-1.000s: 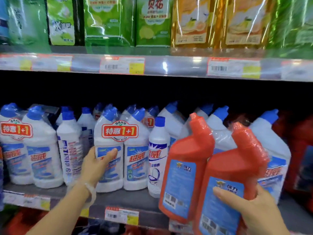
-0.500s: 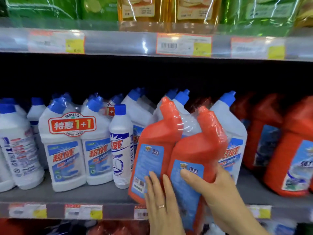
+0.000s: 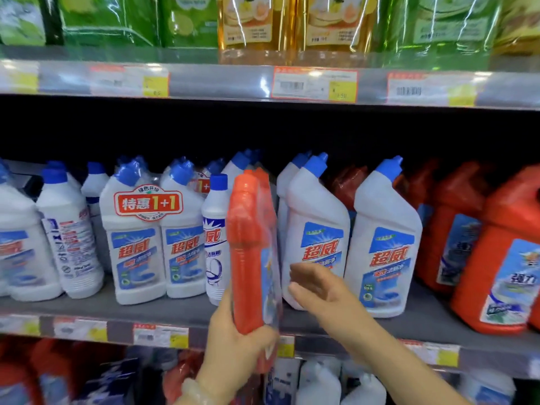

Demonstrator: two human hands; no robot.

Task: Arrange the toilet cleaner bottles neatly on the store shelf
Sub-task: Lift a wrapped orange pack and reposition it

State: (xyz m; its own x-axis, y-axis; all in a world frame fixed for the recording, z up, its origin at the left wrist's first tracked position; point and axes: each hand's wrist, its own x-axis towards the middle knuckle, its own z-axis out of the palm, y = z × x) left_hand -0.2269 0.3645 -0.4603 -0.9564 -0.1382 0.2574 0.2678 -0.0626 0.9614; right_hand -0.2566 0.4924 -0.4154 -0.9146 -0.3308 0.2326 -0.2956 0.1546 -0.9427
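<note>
My left hand (image 3: 233, 349) grips the base of a shrink-wrapped pair of red toilet cleaner bottles (image 3: 251, 252), held upright and edge-on in front of the middle shelf (image 3: 163, 312). My right hand (image 3: 318, 290) hovers just right of the pack with fingers relaxed, in front of a white bottle with a blue cap (image 3: 317, 229). Another white bottle (image 3: 382, 238) stands to its right. A white twin pack with a red "1+1" label (image 3: 149, 229) and a slim white bottle (image 3: 214, 238) stand to the left. Red bottles (image 3: 496, 252) fill the shelf's right end.
Above, an upper shelf (image 3: 233, 80) with price tags carries green and yellow refill pouches (image 3: 292, 21). More white bottles (image 3: 67, 229) crowd the left side. A lower shelf holds red and white bottles (image 3: 321, 384). Bare grey shelf shows in front of the bottles.
The red twin pack has turned from facing me to edge-on and passed to my left hand. My right hand has let go and drawn slightly right.
</note>
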